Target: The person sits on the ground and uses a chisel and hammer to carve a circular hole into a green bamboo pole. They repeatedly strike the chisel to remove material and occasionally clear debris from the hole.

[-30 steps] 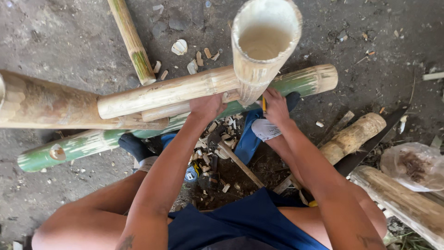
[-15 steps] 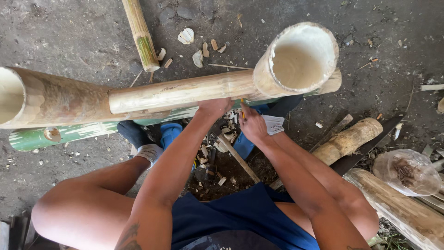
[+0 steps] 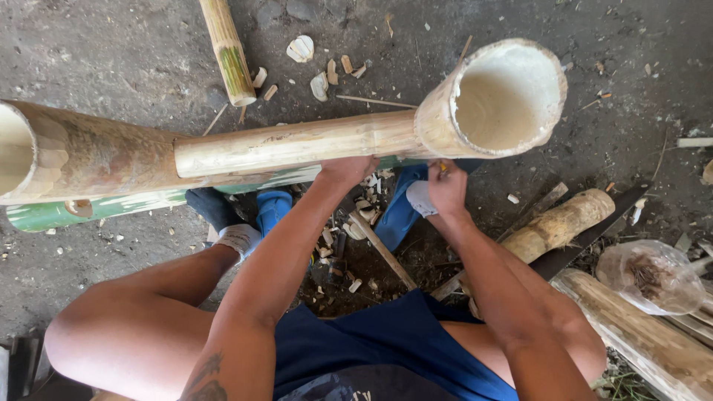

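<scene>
The fingers of the left hand (image 3: 347, 169) go under the pale bamboo pole (image 3: 297, 145) and cannot be seen; the right hand (image 3: 448, 187) closes around something small with an orange tip, too little of it showing to tell what it is; the big hollow bamboo (image 3: 74, 152) on the left is cut off by the picture's edge, so only part of its open mouth shows; the green bamboo (image 3: 96, 209) lies mostly hidden behind it; the dark blade (image 3: 587, 236) on the right has its handle end hidden behind the person's forearm; the clear bag (image 3: 653, 276) holds brownish bits too blurred to name.
</scene>
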